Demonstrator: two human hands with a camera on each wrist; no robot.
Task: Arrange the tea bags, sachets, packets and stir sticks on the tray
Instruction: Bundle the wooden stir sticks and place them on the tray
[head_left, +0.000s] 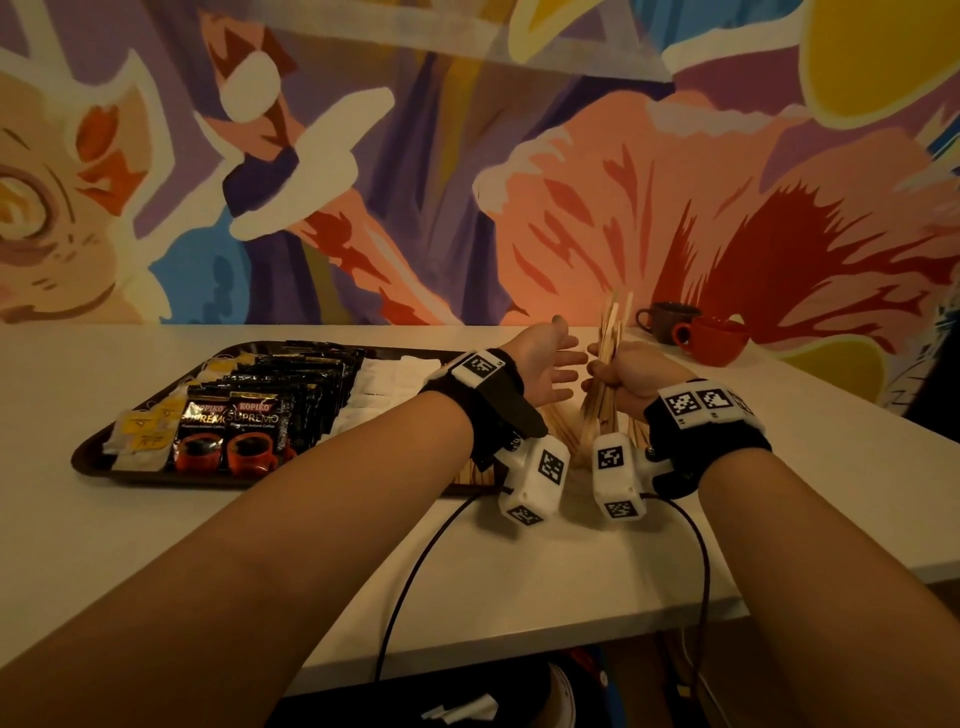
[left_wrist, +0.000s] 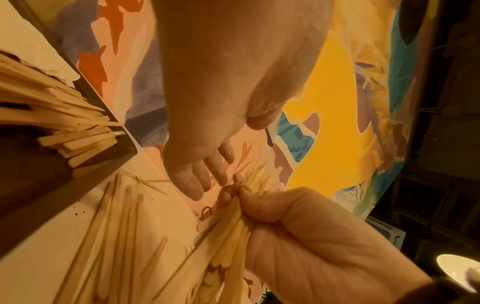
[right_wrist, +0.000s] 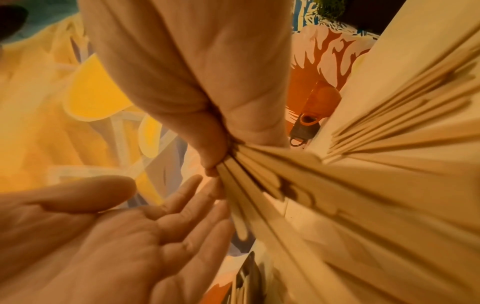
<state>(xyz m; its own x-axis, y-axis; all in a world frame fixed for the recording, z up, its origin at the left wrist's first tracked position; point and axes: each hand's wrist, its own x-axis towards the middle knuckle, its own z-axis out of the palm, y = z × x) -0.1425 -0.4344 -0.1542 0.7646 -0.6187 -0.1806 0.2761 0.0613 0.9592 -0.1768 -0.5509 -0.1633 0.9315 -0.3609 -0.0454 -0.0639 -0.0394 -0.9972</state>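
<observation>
**Stir sticks bunched in the right hand, just off the tray's right end**

Stir sticks (head_left: 609, 364) stand roughly upright in a loose bundle, gripped round the middle by the right hand (head_left: 636, 382), whose fingers curl tight about them; their lower ends splay out toward the table (head_left: 260, 545), though whether they touch it is hard to tell. The bundle sits just beyond the right end of the tray (head_left: 83, 457). The left hand (head_left: 548, 364) is beside the bundle on the tray side, palm turned toward it, fingers (right_wrist: 182, 191) straight and slightly spread, holding nothing; the fingertips are close to the sticks, and contact cannot be confirmed.

On the tray, black coffee packets (head_left: 228, 431) lie in overlapping rows near its middle, tea bags (head_left: 140, 436) with yellow tags fill the end farthest from the bundle, and white sachets (head_left: 384, 384) lie on the side nearest it. More stir sticks (left_wrist: 64, 131) already rest at the tray's right end. Two cups (head_left: 714, 338) stand behind the bundle, well away from the tray.

The likely step is squaring the bundle before laying it down. The risk is the fan at the bottom: the sticks are uneven and loosely gathered, so easing the grip could let several slide out and scatter over the table. Lowering the bundle at an angle could also knock the sticks already placed or nudge the neighbouring sachets out of line.
</observation>
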